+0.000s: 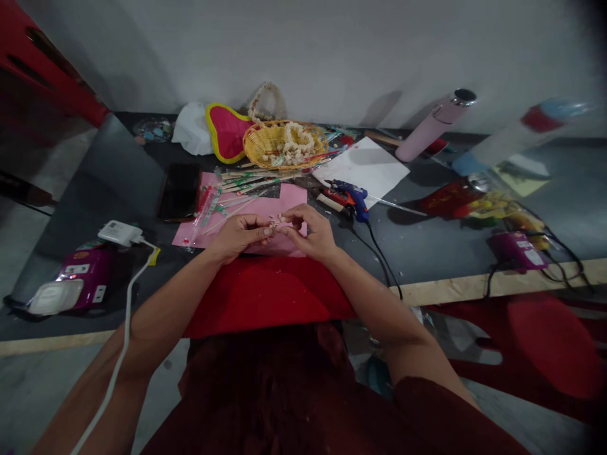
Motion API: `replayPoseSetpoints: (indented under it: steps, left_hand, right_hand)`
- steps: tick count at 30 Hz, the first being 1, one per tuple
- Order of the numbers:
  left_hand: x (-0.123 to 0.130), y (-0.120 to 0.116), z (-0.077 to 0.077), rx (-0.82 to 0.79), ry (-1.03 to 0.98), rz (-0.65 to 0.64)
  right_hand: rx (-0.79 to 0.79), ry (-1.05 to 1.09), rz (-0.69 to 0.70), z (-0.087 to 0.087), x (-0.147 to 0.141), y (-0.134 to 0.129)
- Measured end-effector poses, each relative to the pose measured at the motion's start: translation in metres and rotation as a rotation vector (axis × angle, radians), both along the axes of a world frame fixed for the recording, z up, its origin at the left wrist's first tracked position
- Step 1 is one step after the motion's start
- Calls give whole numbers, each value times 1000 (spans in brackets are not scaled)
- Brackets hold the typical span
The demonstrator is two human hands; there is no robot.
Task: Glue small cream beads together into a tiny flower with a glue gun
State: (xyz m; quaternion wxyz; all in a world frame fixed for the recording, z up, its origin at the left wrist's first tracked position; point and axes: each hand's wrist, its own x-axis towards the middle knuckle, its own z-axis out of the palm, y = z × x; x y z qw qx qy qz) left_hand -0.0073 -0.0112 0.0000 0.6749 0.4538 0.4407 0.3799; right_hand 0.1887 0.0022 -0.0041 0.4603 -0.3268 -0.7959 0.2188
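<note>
Between my fingertips is a small, pale, knobbly piece, too small to make out its kind. My left hand pinches it from the left with thumb and forefinger. On its other side, my right hand has thumb and fingertips closed on it. Both hands are over a pink sheet and a red cloth or board at the table's front edge. A blue glue gun lies right of my right hand. Thin sticks with green-printed wrappers are spread beyond my hands.
A yellow basket holds cream knobbly pieces. Nearby lie a phone and white paper. A pink flask, a red can and a bottle stand right. Purple power sockets and a white cable are left.
</note>
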Motion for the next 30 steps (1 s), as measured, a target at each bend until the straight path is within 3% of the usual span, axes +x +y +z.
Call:
replayPoseSetpoints:
  steps: [6,12,18,26,30]
  left_hand:
    - [-2,1,-2,-6,-24,30]
    - [-3,3,-2,-26,-30,67]
    - [-3,3,-2,-22,-42,62]
    - [-3,4,-4,-19,-57,48]
    - [-2,2,-1,-11,-67,27]
  right_hand:
    - [-92,-11,-183,2,4,2]
    - [-319,52,-132,1,5,6]
    - [-407,71,-83,-2,5,8]
    - [-305,56,-189,2,9,6]
    - [-196,44,-38,2,7,5]
